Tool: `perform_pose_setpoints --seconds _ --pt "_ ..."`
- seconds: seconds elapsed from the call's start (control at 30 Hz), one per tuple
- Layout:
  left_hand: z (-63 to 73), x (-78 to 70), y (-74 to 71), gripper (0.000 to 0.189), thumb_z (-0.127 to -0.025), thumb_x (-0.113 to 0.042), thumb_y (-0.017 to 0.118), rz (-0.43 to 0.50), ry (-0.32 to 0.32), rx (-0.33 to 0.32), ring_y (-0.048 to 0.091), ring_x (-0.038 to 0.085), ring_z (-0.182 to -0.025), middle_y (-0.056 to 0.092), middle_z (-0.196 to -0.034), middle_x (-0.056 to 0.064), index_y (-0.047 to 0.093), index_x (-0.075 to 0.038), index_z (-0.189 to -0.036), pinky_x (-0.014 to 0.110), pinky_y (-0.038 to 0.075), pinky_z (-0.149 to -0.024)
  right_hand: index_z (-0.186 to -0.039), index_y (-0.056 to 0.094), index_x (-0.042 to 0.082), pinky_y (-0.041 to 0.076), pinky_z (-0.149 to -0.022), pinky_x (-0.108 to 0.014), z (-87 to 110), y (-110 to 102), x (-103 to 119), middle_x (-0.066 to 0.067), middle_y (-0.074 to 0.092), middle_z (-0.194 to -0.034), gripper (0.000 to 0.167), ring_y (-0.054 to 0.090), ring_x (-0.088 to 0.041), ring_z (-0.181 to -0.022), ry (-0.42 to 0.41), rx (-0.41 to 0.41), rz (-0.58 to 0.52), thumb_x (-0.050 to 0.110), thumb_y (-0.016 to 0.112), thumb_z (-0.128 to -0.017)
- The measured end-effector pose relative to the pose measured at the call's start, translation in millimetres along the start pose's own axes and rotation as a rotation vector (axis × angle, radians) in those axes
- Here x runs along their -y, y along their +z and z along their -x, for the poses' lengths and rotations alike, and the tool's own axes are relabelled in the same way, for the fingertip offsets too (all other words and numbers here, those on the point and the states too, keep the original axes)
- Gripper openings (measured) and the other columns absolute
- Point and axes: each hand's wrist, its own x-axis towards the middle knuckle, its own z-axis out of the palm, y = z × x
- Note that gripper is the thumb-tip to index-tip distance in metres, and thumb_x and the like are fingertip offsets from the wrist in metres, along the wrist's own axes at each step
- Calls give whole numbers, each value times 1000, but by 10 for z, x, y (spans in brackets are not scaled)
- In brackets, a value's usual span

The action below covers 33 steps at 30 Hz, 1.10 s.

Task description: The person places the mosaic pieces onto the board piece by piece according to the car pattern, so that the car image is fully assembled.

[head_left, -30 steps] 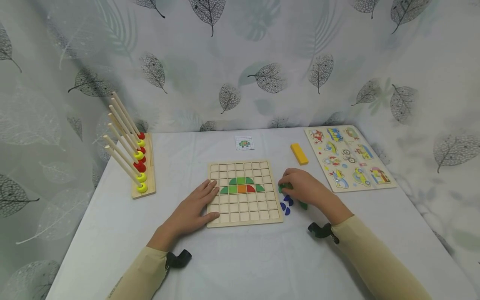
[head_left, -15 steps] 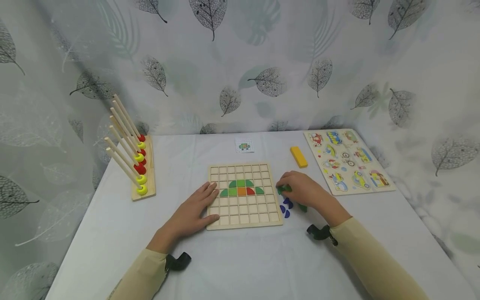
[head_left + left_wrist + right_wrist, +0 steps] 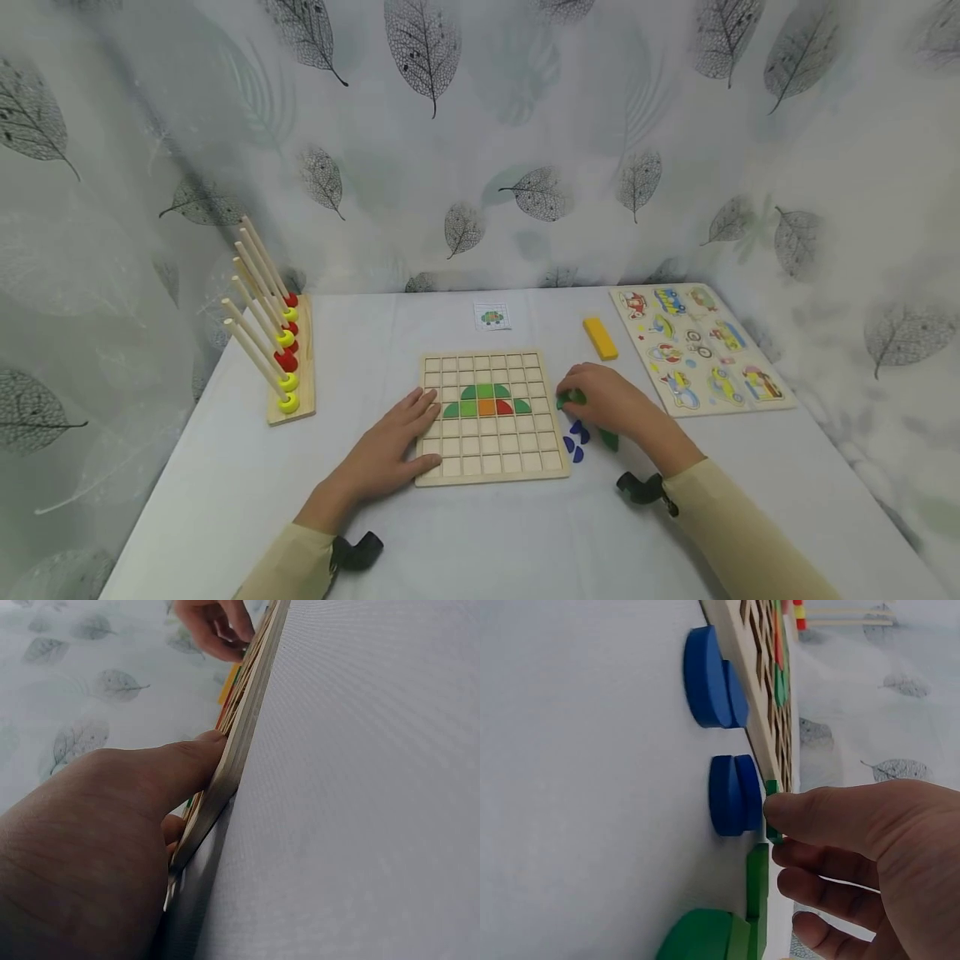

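Pale-wood grid board part-filled; blue half-round pcs unplaced alongside. L hand straight-fingered on board; R hand pinching flat green pc.

Through the head view I see a wooden peg stand at the left of the white-covered table, its slanting row of pale pegs ringed at the foot with red and yellow rings. The right wrist view gives me some of those pegs again, lying sideways at its top edge. Far over on the right, I have a puzzle board lying flat, printed with small colourful pictures, among them a red helicopter. Just beside its left edge, apart from it, a yellow block lies at a slant. Behind everything I see a pale curtain patterned with dark, veined leaves and fainter green fronds.
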Motion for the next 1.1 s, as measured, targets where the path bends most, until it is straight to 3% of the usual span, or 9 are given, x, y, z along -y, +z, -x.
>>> perform_pose_setpoints --seconds 0.37,0.67,1.1 --pt "24 -23 3 84 -104 -55 67 -12 14 -19 16 30 -165 27 -178 6 41 -8 -168 58 28 -127 -122 81 13 60 -96 -43 35 -26 23 2 72 -116 27 68 -19 -108 15 -82 -45 18 86 -96" --pt "24 -45 -20 85 -103 -55 68 -3 12 -15 15 29 -165 27 -178 6 41 -8 -168 58 27 -128 -118 82 12 60 -87 -37 24 -74 141 4 71 -111 24 66 -17 -101 -50 -145 -58 17 86 -96" --pt "27 -53 -18 85 -103 -54 69 6 20 -29 16 29 -165 28 -177 6 41 -7 -168 58 27 -127 -120 82 12 59 -84 -35 -28 -88 222 4 72 -110 24 64 -15 -97 -75 -168 -74 18 86 -96"
